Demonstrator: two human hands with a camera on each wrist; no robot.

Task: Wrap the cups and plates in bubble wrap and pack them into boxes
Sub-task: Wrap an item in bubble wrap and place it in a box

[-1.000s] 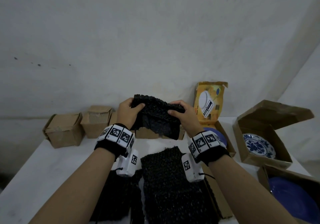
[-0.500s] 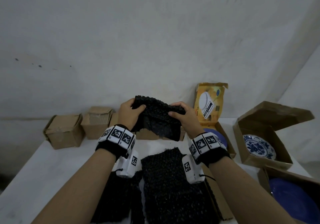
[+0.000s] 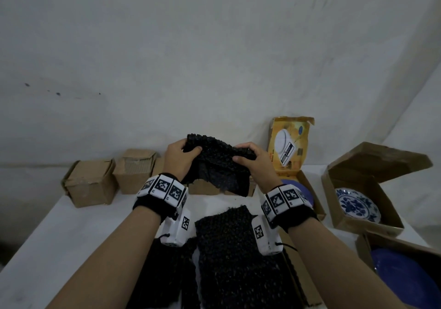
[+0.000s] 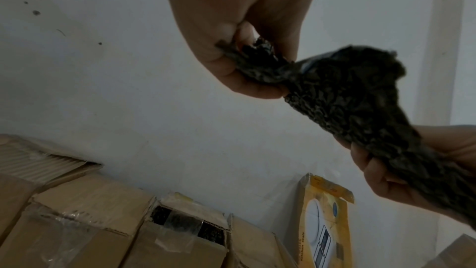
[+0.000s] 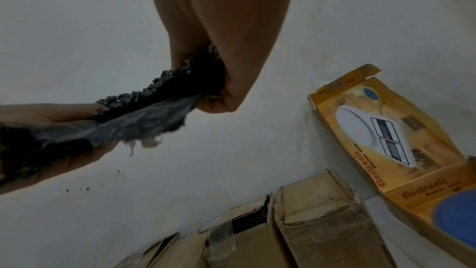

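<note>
A black bubble-wrap bundle (image 3: 218, 163) is held in the air above the white table, between both hands. My left hand (image 3: 182, 159) grips its left end (image 4: 260, 68); my right hand (image 3: 249, 163) grips its right end (image 5: 195, 76). What the wrap covers is hidden. More black bubble wrap (image 3: 226, 249) lies flat on the table below my wrists. A blue-and-white patterned plate (image 3: 356, 205) sits in an open cardboard box (image 3: 391, 225) at the right. A plain blue plate (image 3: 296, 190) rests in a yellow-lidded box, another blue plate (image 3: 403, 277) in a box at the lower right.
Several small closed cardboard boxes (image 3: 91, 183) line the wall at the back left and centre (image 4: 180, 237). The yellow kitchen-scale box lid (image 3: 290, 141) stands up against the wall. A white wall runs close behind the table (image 3: 59, 237).
Both hands still hold the bundle in nearly the same place; the wrap has been shifted only slightly between the fingers.
</note>
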